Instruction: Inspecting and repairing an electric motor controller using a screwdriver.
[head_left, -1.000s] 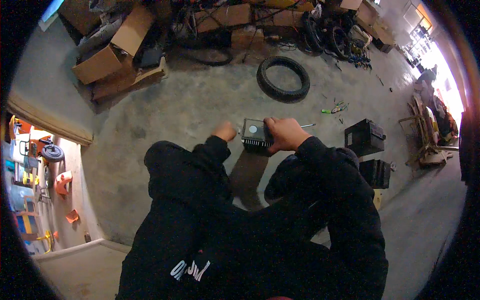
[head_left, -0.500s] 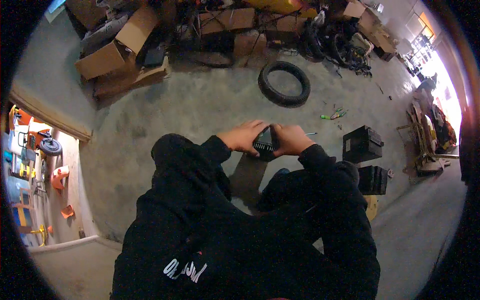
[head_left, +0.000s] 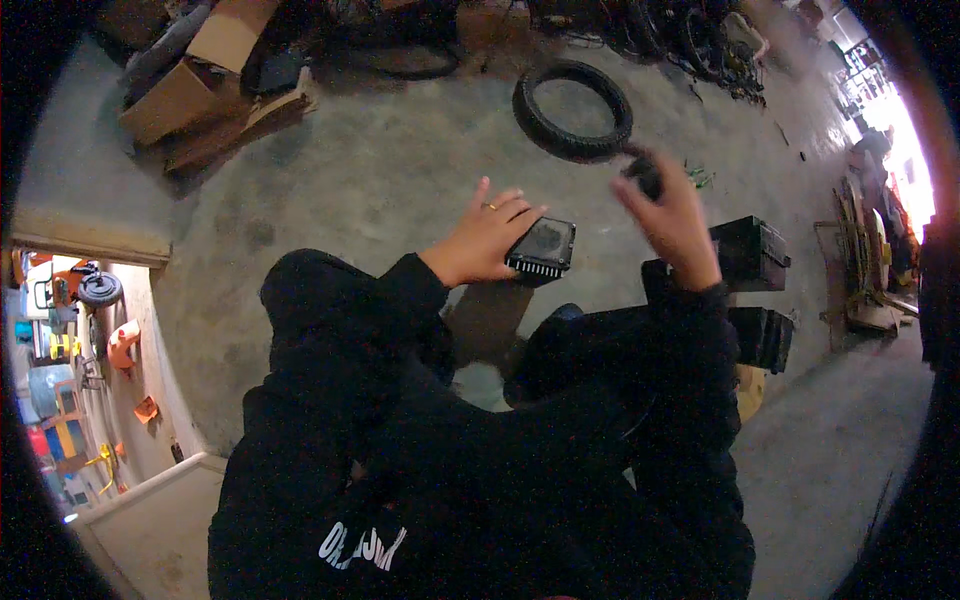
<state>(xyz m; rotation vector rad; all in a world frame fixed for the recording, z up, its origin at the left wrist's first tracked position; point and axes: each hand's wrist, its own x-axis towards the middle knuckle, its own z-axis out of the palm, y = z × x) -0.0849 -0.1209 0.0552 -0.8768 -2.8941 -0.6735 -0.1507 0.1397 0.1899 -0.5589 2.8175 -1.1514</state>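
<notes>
My left hand (head_left: 485, 240) grips the left edge of a flat black box with a finned side (head_left: 542, 247), held tilted above the concrete floor in front of my knees. Its fingers are spread over the box's top. To the right and a little higher, my right hand (head_left: 672, 222) is lifted off the box. Its fingertips pinch a small dark object (head_left: 646, 172) that is too blurred to identify. Black sleeves cover both of my forearms.
A black tyre (head_left: 572, 110) lies on the floor beyond my hands. Two black box-shaped units (head_left: 752, 250) (head_left: 765, 338) stand at my right. Cardboard boxes (head_left: 190, 85) and a heap of parts line the far wall. A doorway (head_left: 90, 330) opens at the left.
My right hand has let go of the black box and risen to the right with a small dark object. The left hand now holds the box alone, and the box has tilted.
</notes>
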